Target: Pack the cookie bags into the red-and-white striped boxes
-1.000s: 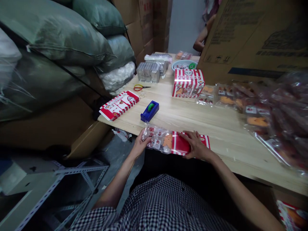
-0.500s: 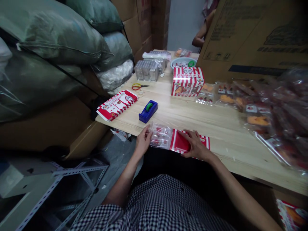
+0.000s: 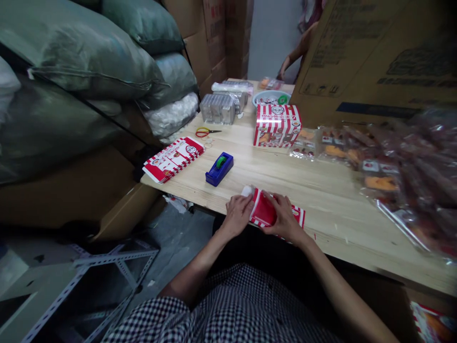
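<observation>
A red-and-white striped box (image 3: 267,211) lies on its side at the near edge of the wooden table (image 3: 321,186). My left hand (image 3: 238,215) is at the box's open left end, fingers curled against a bit of clear plastic packet (image 3: 247,191) that still sticks out. My right hand (image 3: 284,218) rests on top of the box, fingers closed over it and holding it down.
A blue tape dispenser (image 3: 219,168), a stack of flat striped boxes (image 3: 173,158), scissors (image 3: 207,132), an upright striped box (image 3: 277,125), clear wrapped packs (image 3: 221,106) and a bowl (image 3: 269,97) are on the table. Clear packets (image 3: 392,166) pile at right. Another person's arm (image 3: 296,52) shows behind.
The clear packet has gone almost fully into the striped box. My left hand moved right with it up to the box's open end. My right hand stayed on the box.
</observation>
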A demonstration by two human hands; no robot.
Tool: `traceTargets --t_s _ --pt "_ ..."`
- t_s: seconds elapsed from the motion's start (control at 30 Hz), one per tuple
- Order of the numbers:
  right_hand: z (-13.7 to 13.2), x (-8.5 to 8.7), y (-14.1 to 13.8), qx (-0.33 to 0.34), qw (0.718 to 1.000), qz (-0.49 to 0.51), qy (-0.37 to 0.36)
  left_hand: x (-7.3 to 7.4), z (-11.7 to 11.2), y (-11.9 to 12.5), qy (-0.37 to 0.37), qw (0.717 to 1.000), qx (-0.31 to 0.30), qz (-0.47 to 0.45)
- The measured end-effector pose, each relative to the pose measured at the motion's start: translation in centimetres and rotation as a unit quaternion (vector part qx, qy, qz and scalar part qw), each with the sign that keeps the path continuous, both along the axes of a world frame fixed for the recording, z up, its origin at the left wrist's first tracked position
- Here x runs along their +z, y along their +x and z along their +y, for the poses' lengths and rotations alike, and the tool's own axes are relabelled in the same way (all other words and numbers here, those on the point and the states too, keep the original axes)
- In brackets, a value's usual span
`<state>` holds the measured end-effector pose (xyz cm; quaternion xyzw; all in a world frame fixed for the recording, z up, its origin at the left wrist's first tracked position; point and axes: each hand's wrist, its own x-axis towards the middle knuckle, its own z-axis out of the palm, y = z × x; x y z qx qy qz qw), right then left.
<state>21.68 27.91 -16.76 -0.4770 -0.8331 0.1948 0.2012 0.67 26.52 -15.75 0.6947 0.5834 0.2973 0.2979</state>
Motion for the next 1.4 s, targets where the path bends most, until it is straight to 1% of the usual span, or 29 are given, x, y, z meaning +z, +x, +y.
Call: traceTargets --t_s 0.1,0.17,0.23,0.27,0.33,0.4,0.43,0.47,0.5,0.53,0.57,0.6,0.63,0.67,0.7,0.73,0.8,0.83,0.9,0.97,1.07,1.13,1.2,1.27,1.33,1.4 --pt "-0.7 1.5 -0.4 -0.056 0.997 0.026 0.049 2.2 0.4 0.3 0.076 0.996 -0.004 0.05" --pt "-1.4 2.9 -1.1 -0.114 0.988 0.052 0.095 4.1 0.8 0.6 0.138 0.99 0.009 0.037" --pt "-2.2 4.0 -2.0 -0.179 0.969 0.083 0.146 5.9 1.1 0.9 0.186 0.982 0.007 -0.008" --pt "-2.7 4.3 -2.4 -0.208 0.957 0.101 0.173 6.7 1.2 1.1 0.2 0.979 -0.01 -0.038" --pt "-3.8 4.4 -3.2 -0.253 0.932 0.146 0.217 8.1 1.3 1.7 0.211 0.97 -0.071 -0.101" --pt "-4.8 4.1 -3.4 -0.281 0.908 0.214 0.226 9.2 1.3 2.4 0.219 0.954 -0.142 -0.148" --pt "-5.2 4.0 -3.3 -0.291 0.897 0.263 0.205 9.7 1.3 2.7 0.225 0.945 -0.177 -0.159" --pt "-5.5 4.0 -2.9 -0.297 0.882 0.325 0.166 10.0 1.3 2.9 0.232 0.935 -0.214 -0.161" --pt "-5.7 4.2 -2.4 -0.299 0.859 0.399 0.118 10.3 1.3 3.2 0.237 0.925 -0.254 -0.156" --pt "-5.9 4.6 -1.7 -0.296 0.825 0.477 0.063 10.6 1.3 3.4 0.24 0.913 -0.294 -0.149" --pt "-5.9 5.2 -1.0 -0.288 0.785 0.548 0.011 10.8 1.3 3.5 0.242 0.901 -0.33 -0.144" --pt "-5.9 5.8 -0.3 -0.279 0.745 0.605 -0.029 10.9 1.3 3.7 0.242 0.89 -0.359 -0.141" --pt "-5.9 6.5 0.3 -0.272 0.713 0.644 -0.057 11.0 1.3 3.9 0.24 0.883 -0.378 -0.143" --pt "-5.8 7.1 0.8 -0.268 0.689 0.669 -0.073 11.1 1.2 4.1 0.236 0.88 -0.382 -0.154" --pt "-5.7 7.7 1.1 -0.265 0.674 0.685 -0.083 11.1 1.1 4.3 0.228 0.882 -0.374 -0.174" --pt "-5.6 8.2 1.1 -0.265 0.662 0.696 -0.086 11.1 1.0 4.4 0.217 0.887 -0.354 -0.201" --pt "-5.6 8.8 0.8 -0.27 0.64 0.715 -0.082 10.9 0.5 4.7 0.18 0.901 -0.287 -0.27" --pt "-5.7 9.0 0.6 -0.275 0.632 0.721 -0.079 10.7 0.3 4.8 0.155 0.905 -0.248 -0.309" --pt "-5.8 9.2 0.0 -0.284 0.629 0.72 -0.071 10.4 -0.3 4.9 0.091 0.908 -0.184 -0.365" --pt "-6.0 9.3 -0.3 -0.295 0.638 0.709 -0.063 10.1 -0.8 5.1 0.024 0.909 -0.149 -0.388" --pt "-5.9 9.3 -0.2 -0.316 0.646 0.693 -0.054 9.8 -1.1 5.6 -0.059 0.91 -0.104 -0.396" --pt "-5.7 9.4 0.0 -0.328 0.65 0.684 -0.051 9.7 -1.0 6.1 -0.09 0.905 -0.064 -0.41" --pt "-5.3 9.5 0.2 -0.336 0.658 0.672 -0.044 9.6 -0.8 6.5 -0.099 0.897 -0.035 -0.43" --pt "-5.0 9.6 0.3 -0.333 0.666 0.666 -0.04 9.6 -0.6 6.7 -0.104 0.886 -0.029 -0.451" --pt "-4.7 9.7 0.3 -0.322 0.666 0.672 -0.039 9.6 -0.5 6.4 -0.117 0.871 -0.056 -0.474" --pt "-4.6 9.8 0.1 -0.313 0.66 0.682 -0.043 9.5 -0.8 5.9 -0.144 0.839 -0.096 -0.516"
